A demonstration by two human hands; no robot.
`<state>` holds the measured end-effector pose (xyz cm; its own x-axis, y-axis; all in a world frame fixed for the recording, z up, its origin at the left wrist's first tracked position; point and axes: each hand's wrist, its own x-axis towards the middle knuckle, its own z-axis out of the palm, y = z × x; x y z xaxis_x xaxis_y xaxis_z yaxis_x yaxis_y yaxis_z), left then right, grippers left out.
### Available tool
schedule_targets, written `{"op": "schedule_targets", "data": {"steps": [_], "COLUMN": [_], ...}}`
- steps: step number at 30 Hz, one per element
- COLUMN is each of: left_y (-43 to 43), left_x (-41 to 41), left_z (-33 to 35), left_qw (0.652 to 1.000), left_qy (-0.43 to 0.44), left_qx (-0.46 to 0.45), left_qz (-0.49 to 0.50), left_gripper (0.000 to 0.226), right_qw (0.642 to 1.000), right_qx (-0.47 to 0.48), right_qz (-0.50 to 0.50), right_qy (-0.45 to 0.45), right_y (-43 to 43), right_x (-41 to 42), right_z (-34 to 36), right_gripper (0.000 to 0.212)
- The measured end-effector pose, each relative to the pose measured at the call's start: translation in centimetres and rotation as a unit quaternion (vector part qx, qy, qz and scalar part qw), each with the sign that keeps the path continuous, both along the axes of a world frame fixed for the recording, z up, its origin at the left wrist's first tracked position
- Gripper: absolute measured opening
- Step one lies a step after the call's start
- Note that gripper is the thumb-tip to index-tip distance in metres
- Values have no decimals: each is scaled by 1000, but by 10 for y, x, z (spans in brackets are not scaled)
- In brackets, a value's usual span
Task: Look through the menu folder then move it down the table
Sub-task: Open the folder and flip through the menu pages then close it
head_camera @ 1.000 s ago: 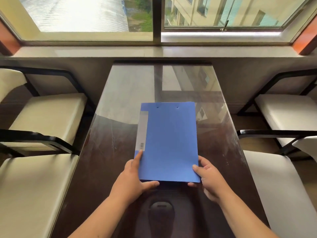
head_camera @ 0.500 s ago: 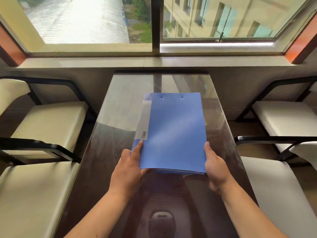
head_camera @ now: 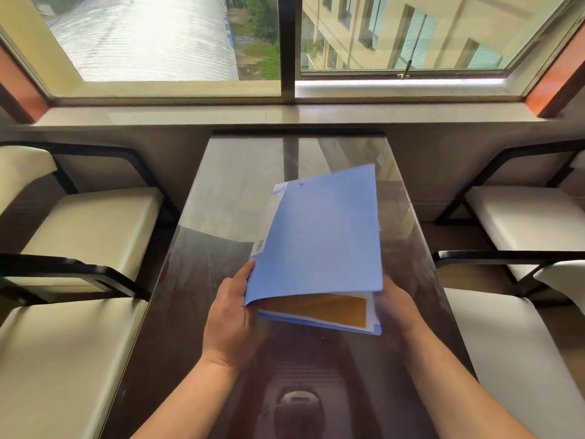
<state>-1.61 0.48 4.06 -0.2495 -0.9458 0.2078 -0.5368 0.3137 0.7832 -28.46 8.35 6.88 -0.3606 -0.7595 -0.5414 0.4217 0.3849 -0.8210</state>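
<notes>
A window [head_camera: 285, 42] fills the far wall above a pale sill [head_camera: 285, 114]. A dark glossy table [head_camera: 196, 296] runs from the sill toward the camera, with cream chairs [head_camera: 79, 236] on both sides. Above the table's middle, nearer the right edge, a blue folder [head_camera: 319, 236] is held off the surface, its front cover tilted up and partly open along the near edge. Inside, an orange-brown page [head_camera: 319, 307] shows between the cover and the blue back. The left hand [head_camera: 231, 315] grips the folder's near left corner, thumb lying along the cover's left edge; its fingers go under the folder, out of sight. The right hand [head_camera: 399, 312] holds the near right corner, blurred and partly behind the cover, so I cannot tell how its fingers lie.
</notes>
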Motion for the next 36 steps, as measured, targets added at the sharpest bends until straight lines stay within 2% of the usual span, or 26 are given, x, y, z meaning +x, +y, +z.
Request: {"op": "schedule_targets", "data": {"steps": [1,3,5,8,11,13,17,21,24,26,28,29,30,34,36], "left_y": [0,1,2,-2,-7,-7,-9,-5,4,7,7,6,4,5,4], "left_x": [0,-2,-6,-13,-10,-7,-1,10,14,7,-9,-20,-32,-75,-82], "left_z": [-2,-1,5,14,12,12,11,3,8,19,36,44,52,78,81], "left_qw": [1000,997,992,979,973,974,966,979,991,991,978,973,971,965,965], "left_qy": [16,51,77,129,143,115,135,49,-5,-39,-69,-84,-107,-232,-243], "left_qx": [-5,17,41,56,74,95,136,126,36,-60,-180,-211,-211,-117,-83], "left_qz": [15,48,93,146,165,173,175,150,131,115,76,49,24,-44,-53], "left_gripper": [63,58,62,49,74,76,73,97,88,79,59,48,41,75,79], "right_qw": [1000,998,997,996,994,994,994,992,990,989,988,987,986,980,976], "right_qx": [-18,-41,-45,-53,-78,-90,-109,-128,-138,-146,-152,-156,-161,-192,-209], "right_qz": [26,51,45,10,-18,-21,-7,-1,-7,-8,-9,-10,-10,-3,-2], "right_qy": [0,-22,-35,-69,-69,-60,-30,-20,-23,-26,-28,-29,-30,-42,-59], "right_y": [0,0,1,0,-4,-10,-26,-33,-34,-33,-33,-33,-34,-33,-32], "right_x": [1,2,2,-2,-10,-16,-23,-27,-27,-27,-24,-22,-19,-8,-5], "right_z": [-1,0,4,5,5,9,16,19,19,19,19,19,20,25,30], "right_gripper": [18,22,24,24,25,23,24,24,26,26,26,26,26,25,26]}}
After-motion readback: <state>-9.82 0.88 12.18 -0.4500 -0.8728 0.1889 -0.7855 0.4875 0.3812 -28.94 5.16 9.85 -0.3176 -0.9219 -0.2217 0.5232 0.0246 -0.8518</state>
